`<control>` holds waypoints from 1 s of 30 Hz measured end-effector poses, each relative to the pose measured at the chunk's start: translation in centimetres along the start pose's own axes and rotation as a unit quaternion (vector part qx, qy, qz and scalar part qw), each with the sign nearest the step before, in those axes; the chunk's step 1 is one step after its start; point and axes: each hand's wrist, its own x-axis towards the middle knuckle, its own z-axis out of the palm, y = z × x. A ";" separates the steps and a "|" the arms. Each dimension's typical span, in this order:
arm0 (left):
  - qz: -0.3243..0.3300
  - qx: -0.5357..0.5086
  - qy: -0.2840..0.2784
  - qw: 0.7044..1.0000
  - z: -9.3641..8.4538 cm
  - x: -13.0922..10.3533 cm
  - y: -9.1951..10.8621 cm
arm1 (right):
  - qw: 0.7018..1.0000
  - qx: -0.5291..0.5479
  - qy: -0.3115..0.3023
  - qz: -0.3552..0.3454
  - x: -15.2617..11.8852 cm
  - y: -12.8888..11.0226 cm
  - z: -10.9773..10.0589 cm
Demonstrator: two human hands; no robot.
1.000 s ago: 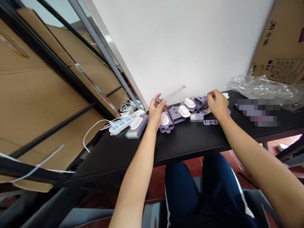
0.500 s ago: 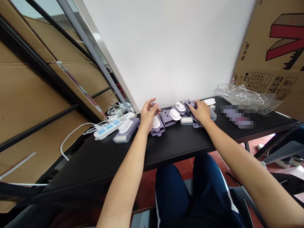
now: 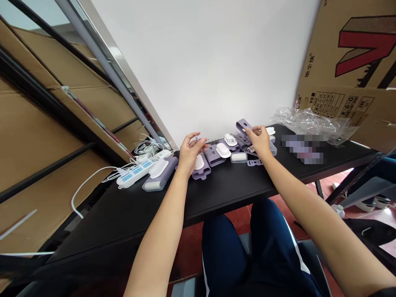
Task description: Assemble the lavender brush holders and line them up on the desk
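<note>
With thumb and fingers, my right hand [image 3: 260, 139] grips a flat purple plastic piece [image 3: 242, 123] with holes, tilted up above the table. My left hand [image 3: 189, 153] is pinched on a small, thin purple piece [image 3: 197, 138]; its full shape is hidden by the fingers. A thin coiled wire [image 3: 220, 141] runs between the two hands, behind the parts. Below them lie purple plastic housings [image 3: 215, 155], white oval pieces [image 3: 223, 150] and a clear-and-white block [image 3: 239, 157]. A purple strip with slots [image 3: 254, 163] lies under my right hand.
On the black table [image 3: 213, 198], a white power strip [image 3: 133, 175] and a purple-and-white device [image 3: 160, 174] sit left. Crumpled clear plastic [image 3: 312, 121] and a blurred-out item [image 3: 305, 149] are right. A large cardboard box [image 3: 349, 95] stands behind; white cables [image 3: 148, 144] trail left.
My right hand has raised the flat purple piece, which now stands higher and apart from the other parts. The left hand keeps its pinch. The view has shifted slightly.
</note>
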 end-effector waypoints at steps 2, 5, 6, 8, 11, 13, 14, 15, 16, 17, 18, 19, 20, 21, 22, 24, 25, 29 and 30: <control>0.003 -0.002 0.003 1.000 0.1 0.0 0.1 | 0.991 0.123 -0.032 0.048 0.1 -0.3 0.1; 0.011 -0.021 0.009 1.000 0.3 -0.1 0.3 | 0.957 0.244 -0.114 0.107 0.0 -0.9 0.3; 0.014 -0.031 0.009 0.999 0.3 -0.1 0.4 | 0.945 0.272 -0.139 0.119 -0.1 -1.0 0.3; 0.019 -0.047 0.007 0.999 0.4 -0.1 0.5 | 0.926 0.303 -0.181 0.134 -0.4 -1.3 0.3; 0.022 -0.056 0.002 0.998 0.6 -0.2 0.7 | 0.914 0.308 -0.222 0.140 -0.8 -1.6 0.4; 0.024 -0.055 0.000 0.998 0.6 -0.2 0.7 | 0.912 0.304 -0.237 0.140 -0.9 -1.6 0.4; 0.025 -0.054 0.001 0.998 0.5 -0.1 0.6 | 0.911 0.302 -0.244 0.139 -1.0 -1.6 0.4; 0.026 -0.053 0.002 0.998 0.5 -0.1 0.6 | 0.910 0.301 -0.249 0.138 -1.1 -1.6 0.4; 0.026 -0.050 0.005 0.998 0.5 -0.1 0.5 | 0.910 0.299 -0.254 0.136 -1.2 -1.6 0.4; 0.028 -0.046 0.007 0.999 0.4 0.0 0.4 | 0.910 0.297 -0.258 0.133 -1.2 -1.6 0.4; 0.031 -0.040 0.008 0.999 0.3 0.0 0.3 | 0.910 0.294 -0.261 0.131 -1.3 -1.6 0.4; 0.035 -0.033 0.009 0.999 0.3 0.1 0.2 | 0.912 0.290 -0.262 0.129 -1.3 -1.6 0.4; 0.039 -0.026 0.009 0.999 0.2 0.1 0.1 | 0.913 0.286 -0.262 0.127 -1.3 -1.6 0.4; 0.043 -0.022 0.009 0.999 0.2 0.2 0.1 | 0.914 0.283 -0.263 0.126 -1.4 -1.6 0.4; 0.044 -0.019 0.009 0.999 0.2 0.2 0.0 | 0.914 0.281 -0.264 0.125 -1.4 -1.6 0.4; 0.040 -0.021 0.010 0.999 0.2 0.2 0.0 | 0.915 0.279 -0.265 0.125 -1.4 -1.7 0.4; 0.037 -0.023 0.011 0.999 0.3 0.1 0.1 | 0.915 0.279 -0.264 0.126 -1.4 -1.7 0.4; 0.030 -0.024 0.010 0.999 0.5 -0.1 0.3 | 0.915 0.288 -0.250 0.131 -1.5 -1.9 0.5; 0.031 -0.022 0.009 0.999 0.5 -0.1 0.4 | 0.914 0.293 -0.245 0.133 -1.5 -2.0 0.5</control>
